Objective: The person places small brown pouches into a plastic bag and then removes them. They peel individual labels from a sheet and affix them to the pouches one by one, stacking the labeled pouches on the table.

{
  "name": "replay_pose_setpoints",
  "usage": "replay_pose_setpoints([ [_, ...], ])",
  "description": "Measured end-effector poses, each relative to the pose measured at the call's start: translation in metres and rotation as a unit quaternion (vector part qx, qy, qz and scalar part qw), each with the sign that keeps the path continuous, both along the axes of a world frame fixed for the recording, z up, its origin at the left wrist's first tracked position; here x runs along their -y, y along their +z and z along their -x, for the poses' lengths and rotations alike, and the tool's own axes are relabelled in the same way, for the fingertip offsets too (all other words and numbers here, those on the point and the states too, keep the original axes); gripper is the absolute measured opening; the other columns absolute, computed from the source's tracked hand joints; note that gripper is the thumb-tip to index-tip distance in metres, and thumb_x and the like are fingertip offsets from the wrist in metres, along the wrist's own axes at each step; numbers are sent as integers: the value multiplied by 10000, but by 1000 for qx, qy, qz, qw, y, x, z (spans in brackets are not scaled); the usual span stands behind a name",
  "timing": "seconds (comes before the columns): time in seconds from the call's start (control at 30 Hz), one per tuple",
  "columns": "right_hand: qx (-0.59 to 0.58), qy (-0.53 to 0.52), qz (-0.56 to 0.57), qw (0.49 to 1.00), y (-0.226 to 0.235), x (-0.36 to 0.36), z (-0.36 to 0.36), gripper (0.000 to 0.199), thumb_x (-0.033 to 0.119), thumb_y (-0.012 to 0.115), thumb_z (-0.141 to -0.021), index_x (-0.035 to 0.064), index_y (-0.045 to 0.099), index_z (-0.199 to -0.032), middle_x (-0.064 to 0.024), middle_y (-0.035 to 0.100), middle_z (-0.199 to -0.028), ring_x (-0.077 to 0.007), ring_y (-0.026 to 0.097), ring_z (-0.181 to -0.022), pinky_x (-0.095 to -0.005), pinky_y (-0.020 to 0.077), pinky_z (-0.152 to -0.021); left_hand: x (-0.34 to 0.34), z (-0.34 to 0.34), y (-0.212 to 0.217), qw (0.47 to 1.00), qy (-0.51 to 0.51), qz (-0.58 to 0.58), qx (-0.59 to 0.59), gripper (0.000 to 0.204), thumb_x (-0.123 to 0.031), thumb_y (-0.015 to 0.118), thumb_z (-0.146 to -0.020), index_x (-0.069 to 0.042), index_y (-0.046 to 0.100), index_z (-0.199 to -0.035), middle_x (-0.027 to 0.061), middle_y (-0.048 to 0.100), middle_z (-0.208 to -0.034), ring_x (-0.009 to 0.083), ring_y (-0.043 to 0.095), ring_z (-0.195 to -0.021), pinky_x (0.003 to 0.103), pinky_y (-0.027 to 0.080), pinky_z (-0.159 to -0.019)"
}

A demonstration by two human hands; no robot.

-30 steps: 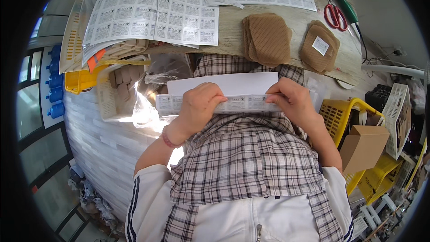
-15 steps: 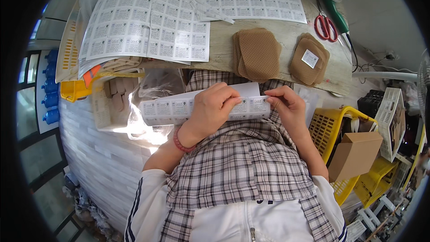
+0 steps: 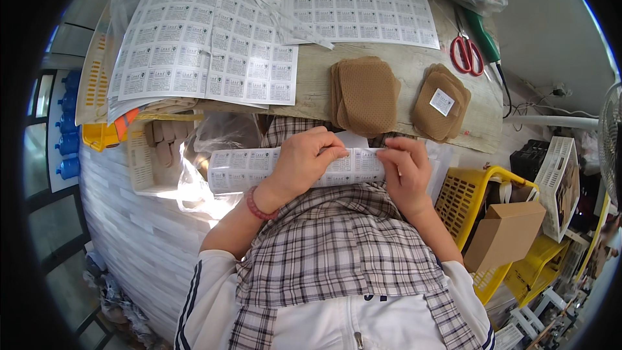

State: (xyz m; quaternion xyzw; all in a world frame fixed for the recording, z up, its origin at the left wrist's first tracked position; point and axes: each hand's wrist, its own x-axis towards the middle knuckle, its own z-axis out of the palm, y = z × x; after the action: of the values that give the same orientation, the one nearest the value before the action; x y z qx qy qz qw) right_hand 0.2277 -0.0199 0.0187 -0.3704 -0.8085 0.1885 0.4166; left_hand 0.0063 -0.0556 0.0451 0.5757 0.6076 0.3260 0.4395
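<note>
Over my lap, a curled sheet of printed white labels (image 3: 243, 167) stretches between my two hands. My left hand (image 3: 310, 159) grips the sheet, thumb and fingers pinched together near its middle. At the sheet's right end is my right hand (image 3: 407, 172), thumb and forefinger drawn together against the edge; whether a label is between them is too small to see. Beyond my hands, on the table, sits a stack of brown mesh pads (image 3: 368, 96). To its right lies another pile of brown pads (image 3: 440, 109), its top one bearing a white label (image 3: 442, 102).
Large label sheets (image 3: 175, 39) cover the table's left side, with another label sheet (image 3: 359, 3) behind. Red-handled scissors (image 3: 466, 55) lie by a green-handled tool (image 3: 481, 35) at the right. A yellow crate (image 3: 453, 204) with a cardboard box (image 3: 505, 233) stands right of me.
The sheet's upper flap has curled over, showing less plain white. My right hand's fingers have bent further at the sheet's right end. The whole view has shifted slightly.
</note>
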Motion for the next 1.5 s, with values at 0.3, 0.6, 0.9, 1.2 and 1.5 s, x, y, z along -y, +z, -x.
replay_pose_setpoints([
  [0.3, -247, 17, 143, 958, 25, -4, -7, 101, -26, 654, -873, 58, 613, -911, -51, 582, -1009, -161, 566, -911, -271, 463, -796, -16, 3, -7, 993, -16, -18, -116, 109, -102, 707, -842, 1, 675, -828, 95, 666, -851, 216, 624, -748, 328, 475, -656],
  [0.6, -125, 12, 362, 924, -14, -115, 21, 29, 27, 631, -932, 6, 613, -942, -3, 606, -760, -81, 535, -709, -241, 458, -665, -33, -12, -19, 940, -104, -249, -209, 103, -65, 637, -851, 24, 597, -818, 226, 590, -1292, 383, 495, -1309, 515, 391, -1085],
  [0.9, -52, -28, 377, 924, -21, -123, 28, 62, 54, 653, -915, -2, 635, -933, -36, 633, -767, -109, 561, -705, -267, 472, -659, -36, -12, -23, 940, -107, -243, -214, 94, -61, 620, -865, 30, 602, -852, 233, 591, -1289, 388, 514, -1289, 517, 386, -1090],
  [1.2, -55, -25, 348, 935, -27, -120, 28, 44, 46, 637, -930, 4, 632, -945, 13, 611, -789, -65, 526, -709, -224, 450, -656, -38, -12, -24, 940, -112, -245, -210, 83, -49, 614, -849, 32, 597, -857, 242, 560, -1304, 394, 525, -1259, 517, 389, -1086],
  [1.5, -34, -41, 330, 943, -20, -119, 32, 80, 53, 671, -894, -5, 645, -944, -112, 695, -837, -179, 653, -759, -308, 517, -707, -41, -15, -20, 934, -126, -244, -230, 66, -46, 594, -837, 20, 594, -846, 232, 510, -1384, 392, 505, -1263, 527, 358, -1094],
])
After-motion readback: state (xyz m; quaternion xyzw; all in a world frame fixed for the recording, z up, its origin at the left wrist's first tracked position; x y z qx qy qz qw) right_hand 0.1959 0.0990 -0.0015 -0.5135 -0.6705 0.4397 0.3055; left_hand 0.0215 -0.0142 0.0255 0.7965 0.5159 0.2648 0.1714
